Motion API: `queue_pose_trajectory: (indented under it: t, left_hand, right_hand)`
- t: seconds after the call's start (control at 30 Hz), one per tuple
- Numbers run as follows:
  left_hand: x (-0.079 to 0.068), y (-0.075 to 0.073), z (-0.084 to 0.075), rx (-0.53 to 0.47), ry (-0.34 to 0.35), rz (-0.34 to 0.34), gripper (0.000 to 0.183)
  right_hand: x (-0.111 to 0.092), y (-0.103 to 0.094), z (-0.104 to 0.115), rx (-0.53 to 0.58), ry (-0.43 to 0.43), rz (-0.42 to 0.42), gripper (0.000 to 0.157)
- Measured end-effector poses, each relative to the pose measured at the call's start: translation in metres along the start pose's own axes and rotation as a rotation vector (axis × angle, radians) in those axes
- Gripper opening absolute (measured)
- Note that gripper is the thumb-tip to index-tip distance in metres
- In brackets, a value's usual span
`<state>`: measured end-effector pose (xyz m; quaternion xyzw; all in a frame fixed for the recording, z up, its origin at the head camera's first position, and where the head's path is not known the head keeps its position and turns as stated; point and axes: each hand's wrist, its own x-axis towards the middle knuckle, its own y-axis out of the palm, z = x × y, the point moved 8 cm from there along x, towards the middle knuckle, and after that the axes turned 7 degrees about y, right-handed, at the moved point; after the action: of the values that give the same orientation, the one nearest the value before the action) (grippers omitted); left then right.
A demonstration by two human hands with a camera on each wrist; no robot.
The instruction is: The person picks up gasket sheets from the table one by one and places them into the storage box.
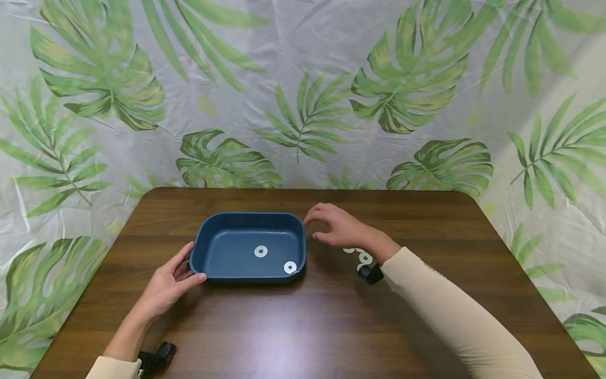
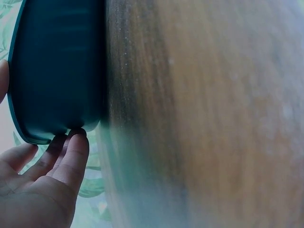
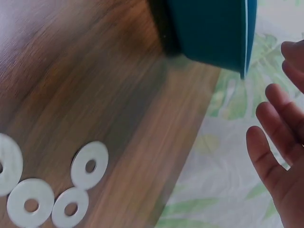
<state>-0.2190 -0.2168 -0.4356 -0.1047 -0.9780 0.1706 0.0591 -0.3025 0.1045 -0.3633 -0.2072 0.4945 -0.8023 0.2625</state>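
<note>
A blue rectangular tray (image 1: pixel 251 221) with rounded corners stands on the table, one white washer (image 1: pixel 261 251) near the middle of its floor and another (image 1: pixel 290 267) at its front right corner. My left hand (image 1: pixel 165 287) grips the tray's left end, thumb at the front corner of the rim and fingertips against the outer wall (image 2: pixel 57 71). Beside the right end, my right hand (image 1: pixel 338 226) hovers with loosely bent fingers and nothing in them. Under the right wrist lie several more white washers (image 1: pixel 364 258), spread flat on the wood (image 3: pixel 31 203); the forearm partly hides them in the head view.
The brown wooden table (image 1: pixel 293 326) ends just behind the tray. A leaf-patterned cloth (image 1: pixel 303 95) hangs behind it and at both sides. Black wrist devices (image 1: pixel 371 273) sit on both wrists.
</note>
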Motion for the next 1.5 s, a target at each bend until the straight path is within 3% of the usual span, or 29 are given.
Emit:
queue_pose_trajectory:
  t: [0.4, 0.63, 0.97, 1.13, 1.27, 1.5]
  left_hand:
    - [-0.003, 0.001, 0.003, 0.006, -0.029, -0.004, 0.08]
    - [-0.003, 0.001, 0.003, -0.007, -0.012, -0.005, 0.08]
    - [-0.002, -0.001, 0.001, 0.006, -0.026, -0.01, 0.08]
    - [-0.001, -0.004, 0.0, -0.006, -0.013, -0.016, 0.08]
    - [0.0, -0.006, 0.0, -0.01, -0.004, -0.022, 0.08]
    - [0.0, 0.001, 0.003, -0.022, -0.022, 0.009, 0.08]
  right_hand:
    - [-0.037, -0.009, -0.035, 0.052, 0.101, -0.01, 0.027]
    - [-0.062, -0.013, -0.069, 0.065, 0.18, 0.001, 0.028]
    - [-0.095, -0.022, -0.114, 0.045, 0.269, -0.064, 0.029]
    - [-0.099, -0.019, -0.129, 0.026, 0.315, -0.051, 0.03]
    - [-0.095, -0.017, -0.134, 0.004, 0.305, -0.056, 0.029]
    - [-0.096, -0.003, -0.141, -0.036, 0.315, -0.019, 0.029]
